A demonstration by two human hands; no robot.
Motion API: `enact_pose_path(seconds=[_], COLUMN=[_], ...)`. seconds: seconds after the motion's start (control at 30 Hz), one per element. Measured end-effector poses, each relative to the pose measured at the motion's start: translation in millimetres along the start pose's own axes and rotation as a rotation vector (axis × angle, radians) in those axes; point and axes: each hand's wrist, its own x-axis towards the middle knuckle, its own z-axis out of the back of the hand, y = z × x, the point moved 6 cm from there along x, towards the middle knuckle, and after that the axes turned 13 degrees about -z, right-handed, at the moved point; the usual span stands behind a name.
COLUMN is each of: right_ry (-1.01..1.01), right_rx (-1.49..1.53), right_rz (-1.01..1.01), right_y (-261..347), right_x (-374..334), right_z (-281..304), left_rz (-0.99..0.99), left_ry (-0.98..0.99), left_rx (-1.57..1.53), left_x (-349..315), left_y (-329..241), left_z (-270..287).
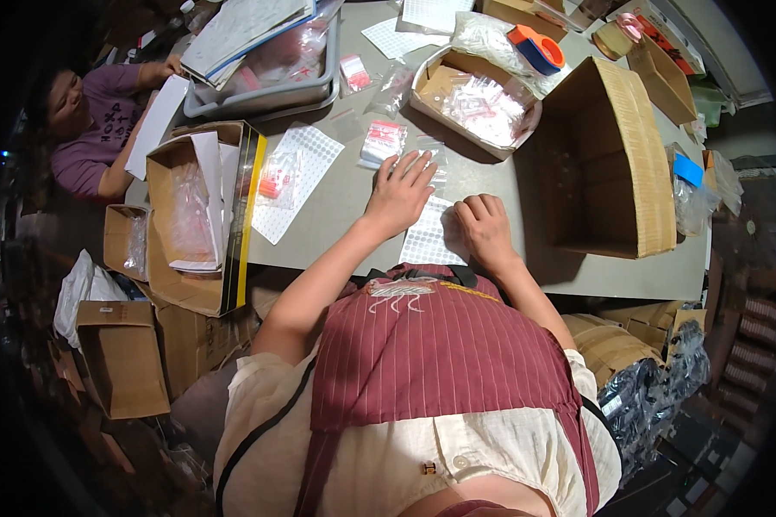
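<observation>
My left hand lies palm down on the grey table with its fingers stretched out. Its fingertips reach a small clear plastic bag, just below a stack of small zip bags with red-and-white print. Just to the right, my right hand rests with curled fingers over the right edge of a white sheet of round grey stickers. Whatever its fingertips pinch, if anything, is hidden. Another sticker sheet lies to the left, partly under clear bags holding something orange-red.
A cardboard tray of filled small bags stands ahead, near an orange-and-blue tape roll. At right is a large open carton. A grey bin and a box of bags stand left, beside a person in purple.
</observation>
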Motion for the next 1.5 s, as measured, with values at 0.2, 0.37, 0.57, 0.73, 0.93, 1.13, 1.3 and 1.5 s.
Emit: enact_pose_path(seconds=[0.2, 0.37, 0.57, 0.73, 0.93, 1.13, 1.3, 1.5], right_ry=[0.020, 0.094, 0.031, 0.223, 0.577, 0.656, 0.521, 0.467], right_rx=[-0.045, 0.067, 0.458, 1.020, 1.026, 0.405, 0.191, -0.048], right_rz=[0.089, 0.150, -0.159, -0.605, -0.680, -0.426, -0.219, -0.163], right_y=[-3.7, -4.2, -24.2, -49.8, -35.7, -21.7, -7.7, -11.6], right_x=[-1.4, -0.8, 22.2, 52.5, 109.2, 129.1, 126.3, 132.7], right_z=[0.5, 5.8, 15.8, -24.4, -64.4, -91.6, -88.6, -83.0], left_rz=[-0.020, 0.014, -0.011, -0.152, -0.161, -0.092, 0.023, -0.152], left_ry=[0.000, 0.024, 0.043, 0.095, 0.086, 0.235, 0.529, -0.060], left_rx=[0.047, 0.067, -0.021, -0.039, -0.131, -0.239, -0.406, -0.292], left_x=[1.2, -0.5, -2.3, -0.2, 1.3, 1.0, 8.3, 1.8], left_y=[-3.9, -2.4, -4.6, -25.3, -37.7, -37.6, -38.1, -35.1], left_z=[-2.3, -5.7, -11.3, -15.1, -24.2, -23.0, -7.3, -23.1])
